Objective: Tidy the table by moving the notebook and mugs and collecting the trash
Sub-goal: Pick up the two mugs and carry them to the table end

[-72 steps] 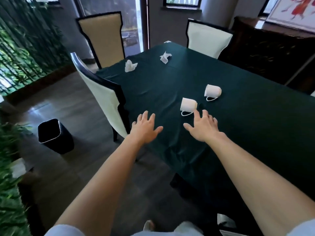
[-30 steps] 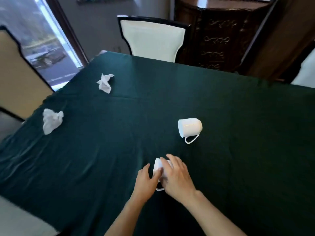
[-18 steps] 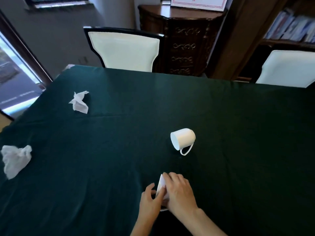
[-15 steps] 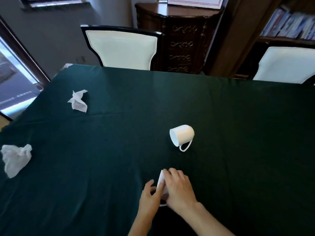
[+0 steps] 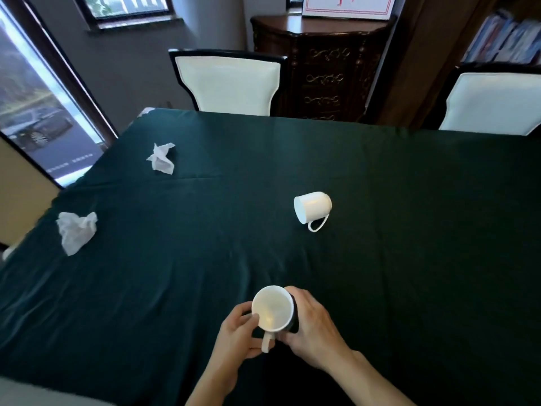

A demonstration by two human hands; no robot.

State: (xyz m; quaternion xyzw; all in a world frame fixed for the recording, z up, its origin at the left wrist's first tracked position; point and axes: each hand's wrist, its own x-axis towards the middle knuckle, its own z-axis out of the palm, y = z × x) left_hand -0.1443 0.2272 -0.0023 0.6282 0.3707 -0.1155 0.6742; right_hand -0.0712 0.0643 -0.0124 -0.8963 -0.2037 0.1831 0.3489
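Note:
A white mug (image 5: 272, 309) stands upright near the table's front edge, its mouth facing up and its handle toward me. My left hand (image 5: 238, 335) grips its left side and handle, and my right hand (image 5: 310, 326) wraps its right side. A second white mug (image 5: 312, 208) lies on its side further back, handle toward me. Two crumpled white tissues lie on the green tablecloth (image 5: 409, 230): one (image 5: 76, 231) at the left edge, one (image 5: 161, 158) at the far left. No notebook is in view.
Two white-backed chairs stand at the table's far side, one (image 5: 228, 80) at centre and one (image 5: 494, 104) at right. A dark carved cabinet (image 5: 322, 65) and a bookshelf (image 5: 509, 39) are behind them. A tall window (image 5: 35, 112) is at left.
The near mug lay on its side under both hands; now it stands upright between them. The far mug and both tissues have stayed in place.

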